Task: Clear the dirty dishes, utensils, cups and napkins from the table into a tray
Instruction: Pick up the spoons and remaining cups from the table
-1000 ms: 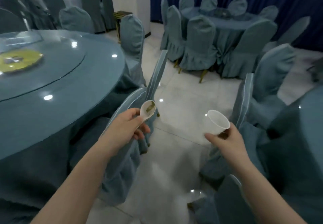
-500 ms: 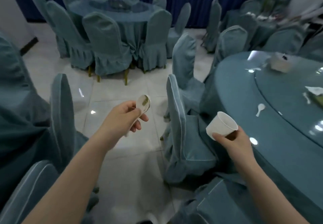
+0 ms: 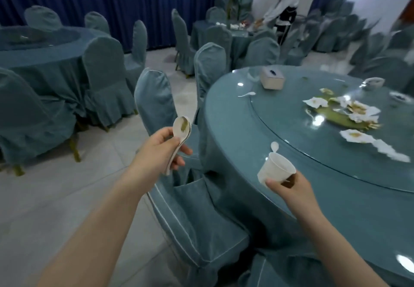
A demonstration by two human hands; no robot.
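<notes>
A round table (image 3: 40,56) draped in blue-grey cloth is seen at far left, ringed by covered chairs (image 3: 105,78), with a dark blue curtain (image 3: 89,0) behind. Left of centre, the left hand (image 3: 156,152) is held up over the tiled floor (image 3: 44,197), fingers and thumb curled round the handles of stacked white spoons (image 3: 181,134); the top bowl is smeared with a green-brown residue and faces up. Just beyond the hand, a covered chair (image 3: 154,103) is turned with its back to the camera, and another chair (image 3: 197,230) is tucked against the near table below. At upper centre, a person in a white top (image 3: 284,2) is bent over a far table (image 3: 235,33) bearing small items too blurred to name. Right of centre, the right hand (image 3: 289,186) is held above the edge of the near round table (image 3: 336,219), gripping a white paper cup (image 3: 275,171) by its base; the cup is tilted, mouth toward upper left. On that table, a white spoon (image 3: 274,146) lies just behind the cup, and a second white spoon (image 3: 246,94) lies near the far rim beside a tissue box (image 3: 272,80). On the glass turntable (image 3: 291,116), crumpled soiled napkins (image 3: 356,135) are scattered around a yellow-green centre plate (image 3: 336,118). At far right, small bowls (image 3: 373,83) are noted near the edge, blurred.
</notes>
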